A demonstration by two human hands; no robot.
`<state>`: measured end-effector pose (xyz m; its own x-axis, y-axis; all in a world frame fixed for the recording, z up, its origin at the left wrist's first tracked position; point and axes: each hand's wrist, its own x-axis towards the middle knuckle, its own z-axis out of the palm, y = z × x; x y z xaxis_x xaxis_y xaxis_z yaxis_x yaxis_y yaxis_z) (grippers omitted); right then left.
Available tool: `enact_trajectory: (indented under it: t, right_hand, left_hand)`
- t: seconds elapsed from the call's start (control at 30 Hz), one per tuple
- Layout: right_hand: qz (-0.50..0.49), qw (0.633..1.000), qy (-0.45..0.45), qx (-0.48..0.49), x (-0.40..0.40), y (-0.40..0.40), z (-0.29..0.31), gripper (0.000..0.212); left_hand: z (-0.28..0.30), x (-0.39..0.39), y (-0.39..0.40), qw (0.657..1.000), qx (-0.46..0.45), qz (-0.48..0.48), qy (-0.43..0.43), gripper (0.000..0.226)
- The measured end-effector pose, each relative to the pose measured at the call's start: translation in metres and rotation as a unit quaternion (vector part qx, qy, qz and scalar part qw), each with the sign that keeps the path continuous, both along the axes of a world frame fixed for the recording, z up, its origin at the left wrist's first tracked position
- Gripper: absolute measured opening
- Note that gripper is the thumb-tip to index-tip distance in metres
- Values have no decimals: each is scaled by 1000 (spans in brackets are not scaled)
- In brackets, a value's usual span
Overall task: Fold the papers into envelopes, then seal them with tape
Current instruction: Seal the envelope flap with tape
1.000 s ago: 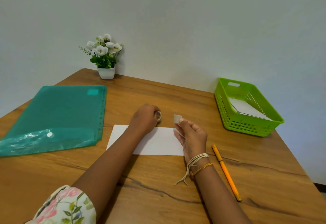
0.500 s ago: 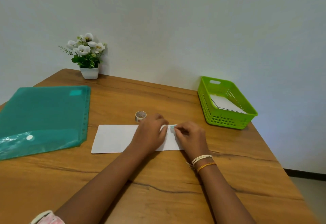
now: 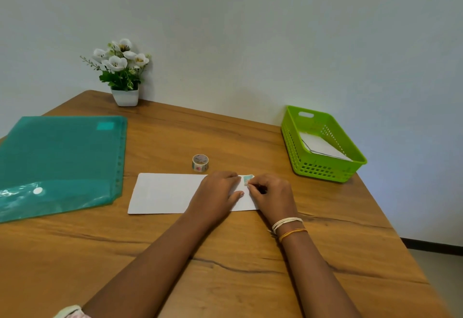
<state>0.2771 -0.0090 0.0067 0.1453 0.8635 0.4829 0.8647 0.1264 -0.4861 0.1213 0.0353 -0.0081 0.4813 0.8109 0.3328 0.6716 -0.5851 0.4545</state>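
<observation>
The wooden table (image 3: 225, 255) carries a folded white paper (image 3: 165, 192) near its middle. The left hand (image 3: 218, 190) lies flat on the paper's right part, fingers straight. The right hand (image 3: 270, 192) pinches a small tape piece (image 3: 248, 179) at the paper's upper right corner. A washi tape roll (image 3: 200, 163) stands just beyond the paper's far edge. Bare wood separates the paper from the green basket (image 3: 323, 167) on the right.

Both forearms reach in from the bottom of the frame and meet just right of centre. The left hand (image 3: 217, 190) lies palm down, fingers straight and together, thumb stretched toward the right. The right hand (image 3: 271, 193) sits beside it with fingers curled under, fingertips (image 3: 251, 185) pinched together at its upper left; thread bands circle its wrist.
</observation>
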Motion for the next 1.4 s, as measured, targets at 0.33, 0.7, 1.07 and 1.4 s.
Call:
enact_trajectory:
  t: [0.33, 0.7, 1.07, 1.4]
  right_hand:
    - [-14, 998, -39, -57, -2, 0, 5, 14]
    - [7, 992, -85, -88, -5, -2, 1, 32]
    - [-40, 959, -209, -188, -18, -6, -7, 50]
    - [-47, 958, -215, -184, -20, -19, -11, 54]
  left_hand:
    - [4, 2, -3, 998, 23, -26, 55, 37]
    - [3, 2, -2, 995, 26, -28, 88, 37]
    - [1, 4, -2, 995, 26, -17, 97, 38]
    - [4, 3, -6, 992, 40, -5, 119, 43]
